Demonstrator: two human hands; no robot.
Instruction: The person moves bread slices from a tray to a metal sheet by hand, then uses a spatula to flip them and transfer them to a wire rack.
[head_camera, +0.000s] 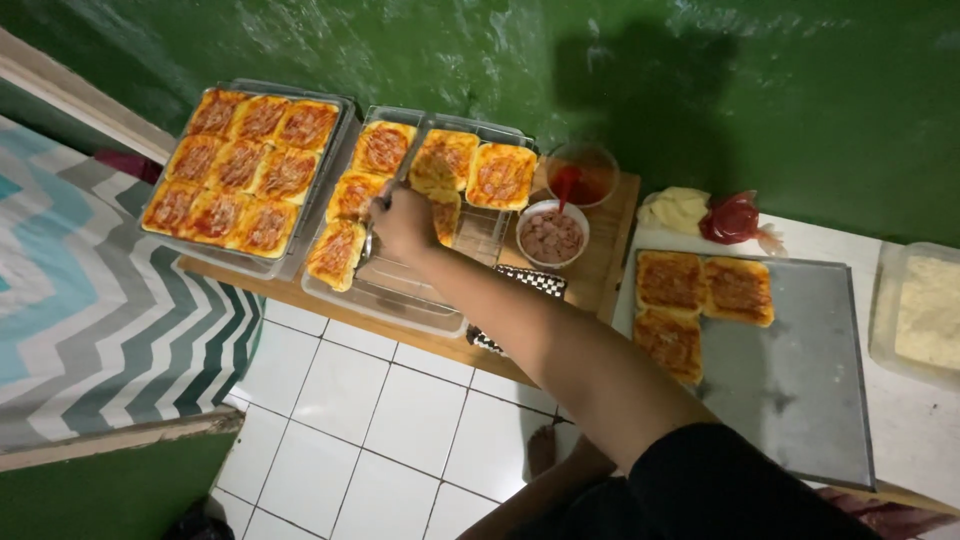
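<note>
Her right hand (402, 220) is closed on a topped bread slice (437, 190) over the middle tray (390, 300) on the wooden table; soft, floppy and saucy, best held by its crust edges; left hand unseen

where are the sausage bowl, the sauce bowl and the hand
sausage bowl (552, 236), head view, on the pink slices inside it
sauce bowl (592, 180), head view, on the red sauce
hand (402, 220), head view, on the back of the hand, over the middle tray
</note>
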